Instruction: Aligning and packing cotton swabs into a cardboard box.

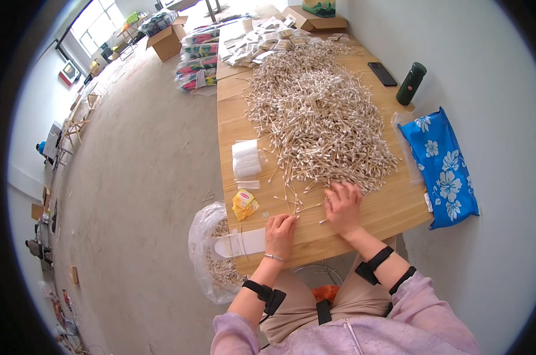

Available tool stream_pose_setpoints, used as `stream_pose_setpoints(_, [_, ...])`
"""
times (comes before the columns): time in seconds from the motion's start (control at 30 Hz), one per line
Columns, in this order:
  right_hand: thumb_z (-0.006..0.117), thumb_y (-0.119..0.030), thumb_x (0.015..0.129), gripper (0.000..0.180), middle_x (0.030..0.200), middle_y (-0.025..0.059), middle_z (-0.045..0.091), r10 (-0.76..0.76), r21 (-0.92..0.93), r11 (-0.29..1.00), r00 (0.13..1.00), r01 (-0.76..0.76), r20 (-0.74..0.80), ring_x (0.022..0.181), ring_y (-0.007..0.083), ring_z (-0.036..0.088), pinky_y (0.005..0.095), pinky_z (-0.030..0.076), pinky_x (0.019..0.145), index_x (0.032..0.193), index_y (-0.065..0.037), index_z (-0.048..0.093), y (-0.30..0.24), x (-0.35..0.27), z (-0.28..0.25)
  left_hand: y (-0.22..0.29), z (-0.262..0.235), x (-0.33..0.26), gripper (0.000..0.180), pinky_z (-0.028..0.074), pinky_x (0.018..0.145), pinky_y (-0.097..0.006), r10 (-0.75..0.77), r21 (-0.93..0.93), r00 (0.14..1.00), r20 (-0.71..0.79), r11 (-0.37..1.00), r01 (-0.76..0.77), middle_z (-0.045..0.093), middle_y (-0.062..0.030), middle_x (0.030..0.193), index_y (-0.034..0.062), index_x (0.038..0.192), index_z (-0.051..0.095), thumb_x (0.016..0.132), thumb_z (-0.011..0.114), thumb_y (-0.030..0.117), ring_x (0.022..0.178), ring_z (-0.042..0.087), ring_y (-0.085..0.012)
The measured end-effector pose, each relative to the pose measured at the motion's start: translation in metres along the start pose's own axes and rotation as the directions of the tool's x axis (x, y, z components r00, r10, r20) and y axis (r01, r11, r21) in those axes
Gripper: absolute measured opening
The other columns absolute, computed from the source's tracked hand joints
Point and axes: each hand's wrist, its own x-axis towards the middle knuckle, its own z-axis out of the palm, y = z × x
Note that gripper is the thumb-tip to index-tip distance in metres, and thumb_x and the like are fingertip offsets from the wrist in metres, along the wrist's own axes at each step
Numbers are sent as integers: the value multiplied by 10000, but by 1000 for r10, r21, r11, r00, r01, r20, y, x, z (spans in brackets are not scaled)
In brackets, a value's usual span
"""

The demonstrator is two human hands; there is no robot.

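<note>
In the head view, we have the heap of cotton swabs (pixel 333 124) on the wooden table (pixel 232 121), spreading away from our fingertips toward the far end. Our right hand (pixel 343 208) lies palm down at the near edge of this heap, its fingers bent and slightly spread, the tips among the outermost swabs. Our left hand (pixel 281 232) is farther left and nearer us, its fingers curled and close together; a few loose swabs (pixel 293 198) lie just beyond their tips, and we cannot tell whether they pinch one.

Left of the left fingers we see a flat white strip (pixel 244 243) reaching past the table's edge, above a clear plastic bag (pixel 199 238) holding more swabs. Beyond those fingers, to the left, lie yellow labels (pixel 244 205) and, farther, a stack of clear small bags (pixel 245 157). Well right of the right fingers is a blue flowered pouch (pixel 423 148); beyond it stand a dark green bottle (pixel 411 84) and, lying flat, a phone (pixel 382 74).
</note>
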Motion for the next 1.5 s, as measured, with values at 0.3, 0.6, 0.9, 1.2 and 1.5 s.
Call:
stream_pose_setpoints(0.3, [704, -316, 739, 357, 1004, 26, 559, 30, 197, 978, 987, -62, 160, 1012, 226, 479, 399, 359, 878, 1029, -115, 649, -54, 21, 32, -4, -6, -8, 156, 481, 809, -374, 54, -68, 998, 28, 996, -52, 647, -90, 924, 66, 905, 686, 768, 644, 4, 896, 588, -287])
stream_pose_setpoints(0.6, [709, -244, 731, 159, 868, -2, 574, 99, 230, 967, 994, -106, 40, 895, 216, 525, 381, 392, 785, 869, -165, 693, -45, 10, 50, -6, -12, -11, 225, 491, 810, -376, 162, -148, 982, 102, 978, -146, 660, -103, 921, 59, 923, 673, 746, 601, -60, 909, 601, -290])
stream_pose_setpoints(0.9, [683, -200, 764, 166, 925, -3, 584, -145, 367, 928, 971, 67, 189, 956, 209, 520, 375, 367, 858, 917, -136, 692, -45, -15, 19, -3, -13, 17, 348, 402, 981, -418, 120, 73, 992, -39, 990, -117, 594, -113, 1121, 69, 1071, 644, 727, 690, 49, 1119, 509, -310])
stream_pose_setpoints(1.2, [708, -207, 747, 238, 1013, 5, 570, -159, 306, 947, 972, 100, 173, 1037, 216, 486, 387, 342, 924, 972, -135, 679, -18, -25, -4, -6, -5, 8, 163, 453, 896, -395, 57, -72, 998, -8, 996, -58, 644, -101, 973, 54, 925, 695, 762, 698, 65, 968, 574, -296])
stream_pose_setpoints(1.5, [703, -172, 740, 105, 873, -25, 572, 16, 176, 984, 999, -23, 43, 934, 206, 507, 369, 354, 868, 840, -170, 669, -6, -28, 7, -13, -13, -9, 82, 486, 789, -358, -49, -102, 996, -73, 994, 42, 653, -87, 862, 48, 846, 702, 766, 700, 60, 880, 590, -275])
